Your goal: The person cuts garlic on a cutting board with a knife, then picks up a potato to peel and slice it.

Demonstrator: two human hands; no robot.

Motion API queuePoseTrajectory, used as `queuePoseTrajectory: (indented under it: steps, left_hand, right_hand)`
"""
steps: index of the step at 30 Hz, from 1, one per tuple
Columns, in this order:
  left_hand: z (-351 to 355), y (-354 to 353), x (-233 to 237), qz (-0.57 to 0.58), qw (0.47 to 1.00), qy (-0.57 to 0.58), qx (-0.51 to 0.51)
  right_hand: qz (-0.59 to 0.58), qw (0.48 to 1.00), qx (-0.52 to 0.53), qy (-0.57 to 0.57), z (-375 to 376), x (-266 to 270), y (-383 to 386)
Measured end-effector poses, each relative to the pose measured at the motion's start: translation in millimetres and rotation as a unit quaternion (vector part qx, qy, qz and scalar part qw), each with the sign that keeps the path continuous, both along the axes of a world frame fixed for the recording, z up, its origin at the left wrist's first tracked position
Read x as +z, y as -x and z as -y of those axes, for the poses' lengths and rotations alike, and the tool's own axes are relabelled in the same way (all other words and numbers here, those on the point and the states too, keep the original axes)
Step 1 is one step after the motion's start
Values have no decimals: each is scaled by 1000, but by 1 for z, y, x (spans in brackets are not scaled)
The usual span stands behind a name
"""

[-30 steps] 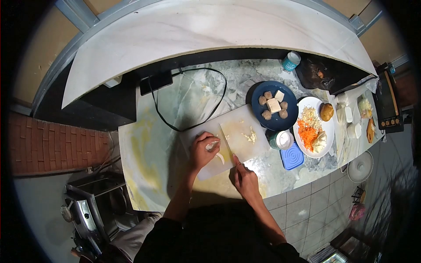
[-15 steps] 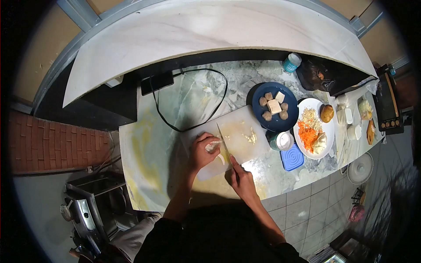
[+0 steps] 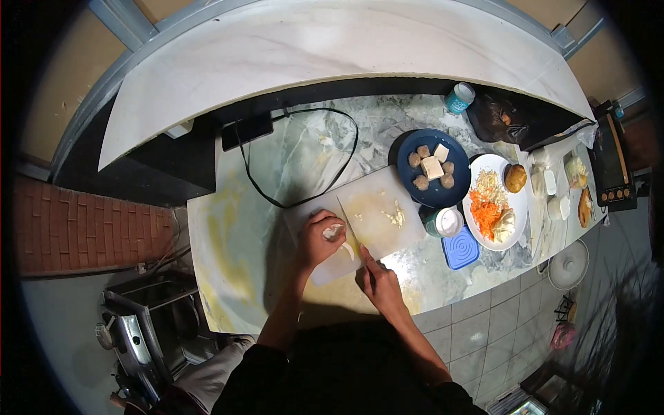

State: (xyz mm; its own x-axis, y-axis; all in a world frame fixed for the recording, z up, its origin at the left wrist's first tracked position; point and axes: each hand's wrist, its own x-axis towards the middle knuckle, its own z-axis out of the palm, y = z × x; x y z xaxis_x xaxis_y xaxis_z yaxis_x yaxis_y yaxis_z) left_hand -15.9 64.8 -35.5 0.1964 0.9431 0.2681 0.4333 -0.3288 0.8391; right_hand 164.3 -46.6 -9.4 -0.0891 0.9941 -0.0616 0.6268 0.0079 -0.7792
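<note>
On the white cutting board [image 3: 391,232], my left hand [image 3: 322,238] has its fingers closed around a pale white piece of food [image 3: 333,232]. My right hand [image 3: 380,280] grips a knife [image 3: 349,223] by its handle, the blade pointing up and left beside the left fingertips. A thin pale slice [image 3: 348,250] lies just below the left fingers, near the blade. Small chopped pale bits [image 3: 395,216] are scattered on the right part of the board.
Right of the board stand a dark blue plate [image 3: 408,190] with meatballs and pale blocks, a lidded jar [image 3: 448,222], a blue square [image 3: 461,249] and a white plate [image 3: 520,200] with shredded carrot. A black cable [image 3: 259,187] loops behind the board.
The knife blade has shifted slightly left, closer to my left fingers, and my right hand has moved a little with it. My left hand still holds the white piece.
</note>
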Motion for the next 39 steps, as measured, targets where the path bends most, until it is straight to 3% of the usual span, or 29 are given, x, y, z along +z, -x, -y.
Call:
queuePoseTrajectory:
  steps: [8,11,23,26,39]
  left_hand:
    - [0,1,-5,13,1000,0,-9]
    - [1,0,-4,16,1000,13,-6]
    - [0,-3,5,-23,1000,-10,-10]
    - [0,-3,6,-12,1000,-16,-10]
    - [-1,-4,10,-16,999,-26,-10]
  right_hand:
    - [40,999,5,-21,1,6,-9]
    - [46,999,17,19,4,4,-14]
    - [-13,1000,-23,12,2,8,-13]
    - [-23,998,-29,-42,0,8,-8]
    - [8,1000,-2,18,-3,2,-8]
